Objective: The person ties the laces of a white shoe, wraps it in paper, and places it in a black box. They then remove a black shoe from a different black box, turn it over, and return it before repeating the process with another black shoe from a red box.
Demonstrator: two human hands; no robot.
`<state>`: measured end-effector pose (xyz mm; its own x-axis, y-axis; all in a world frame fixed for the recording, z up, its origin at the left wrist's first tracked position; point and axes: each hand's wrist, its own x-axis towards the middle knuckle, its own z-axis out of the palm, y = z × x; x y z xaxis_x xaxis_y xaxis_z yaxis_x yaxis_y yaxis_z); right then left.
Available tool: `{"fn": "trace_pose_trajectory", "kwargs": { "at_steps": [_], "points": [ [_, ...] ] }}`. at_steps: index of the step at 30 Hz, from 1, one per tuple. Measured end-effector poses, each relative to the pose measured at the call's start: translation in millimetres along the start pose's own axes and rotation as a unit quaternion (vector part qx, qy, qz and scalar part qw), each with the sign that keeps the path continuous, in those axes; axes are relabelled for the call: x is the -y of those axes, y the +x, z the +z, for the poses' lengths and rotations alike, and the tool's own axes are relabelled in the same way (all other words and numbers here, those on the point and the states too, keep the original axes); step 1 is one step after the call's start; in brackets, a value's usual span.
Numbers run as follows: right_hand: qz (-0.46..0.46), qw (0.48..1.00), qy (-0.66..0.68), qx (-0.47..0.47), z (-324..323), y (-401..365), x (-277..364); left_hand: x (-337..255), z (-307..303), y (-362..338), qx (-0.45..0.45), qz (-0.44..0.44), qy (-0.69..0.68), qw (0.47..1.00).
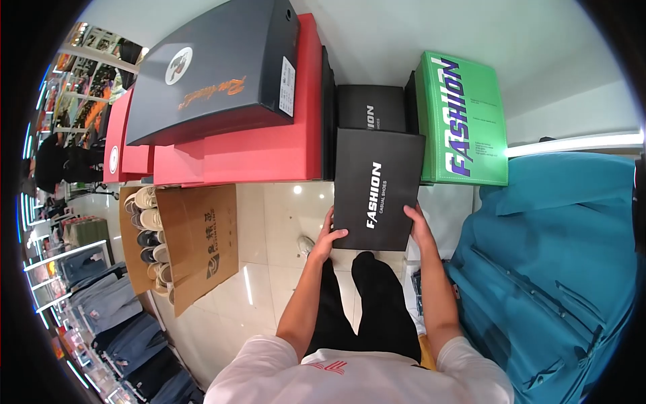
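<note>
A black shoe box [377, 192] with white "FASHION CASUAL SHOES" lettering is held between my two hands. My left hand [327, 237] grips its left side, thumb on the lid. On the opposite side, my right hand [418, 225] wraps the edge with the thumb on top. The fingers under the box are hidden. The far end of this box overlaps the front of another black shoe box [353, 108] behind it. To its right stands a green shoe box [464, 121] marked "FASHION"; to its left are red boxes [252, 158] with a dark grey shoe box [215, 74] on top.
An open cardboard carton [205, 232] holding several shoes stands on the tiled floor [259, 283] at left. Teal garments [552, 269] hang close on my right. Folded jeans [118, 316] lie on shelving at far left. A person in dark clothes [57, 161] is in the background.
</note>
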<state>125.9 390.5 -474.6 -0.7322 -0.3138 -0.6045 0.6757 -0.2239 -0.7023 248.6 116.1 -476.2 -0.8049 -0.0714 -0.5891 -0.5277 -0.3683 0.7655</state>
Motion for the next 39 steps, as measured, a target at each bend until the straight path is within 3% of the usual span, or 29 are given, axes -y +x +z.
{"fn": "trace_pose_trajectory", "kwargs": {
  "at_steps": [4,8,12,15,17,18,20,26,30,31,33,36,37,38,39],
  "points": [
    [-0.015,0.998,-0.007,0.064,-4,17,6,-6,-3,-20,0.014,0.007,-0.013,1.000],
    [0.000,1.000,-0.001,-0.014,8,-74,-9,-20,4,-104,-0.004,0.014,-0.057,0.998],
    [0.043,0.998,0.045,0.017,29,-177,-15,-49,6,-209,-0.065,0.067,-0.043,0.995],
    [-0.013,0.995,0.082,0.052,73,-220,20,-96,20,-249,-0.131,0.165,-0.108,0.972],
    [0.006,0.984,0.139,0.108,90,-241,38,-137,34,-263,-0.155,0.273,-0.136,0.940],
    [0.004,0.984,0.134,0.114,103,-251,51,-152,42,-270,-0.158,0.280,-0.140,0.937],
    [-0.090,0.976,0.158,0.120,138,-252,83,-181,56,-273,-0.181,0.334,-0.039,0.924],
    [-0.163,0.971,0.065,0.161,216,-261,124,-268,48,-284,-0.172,0.304,-0.260,0.900],
    [-0.244,0.950,-0.023,0.194,271,-252,135,-324,4,-277,-0.170,0.371,-0.268,0.873],
    [-0.244,0.950,-0.023,0.196,285,-245,142,-340,-14,-272,-0.179,0.381,-0.266,0.867],
    [-0.331,0.931,0.059,0.141,314,-224,166,-364,-67,-247,-0.177,0.373,-0.283,0.866],
    [-0.348,0.927,0.059,0.125,337,-186,228,-411,-116,-242,-0.183,0.321,-0.293,0.882],
    [-0.308,0.938,0.034,0.155,352,-180,248,-428,-128,-242,-0.189,0.286,-0.284,0.896],
    [-0.270,0.945,0.008,0.186,365,-172,262,-439,-144,-238,-0.183,0.289,-0.285,0.895],
    [-0.304,0.939,-0.054,0.152,374,-153,254,-446,-161,-233,-0.188,0.303,-0.308,0.882]
  ]
}}
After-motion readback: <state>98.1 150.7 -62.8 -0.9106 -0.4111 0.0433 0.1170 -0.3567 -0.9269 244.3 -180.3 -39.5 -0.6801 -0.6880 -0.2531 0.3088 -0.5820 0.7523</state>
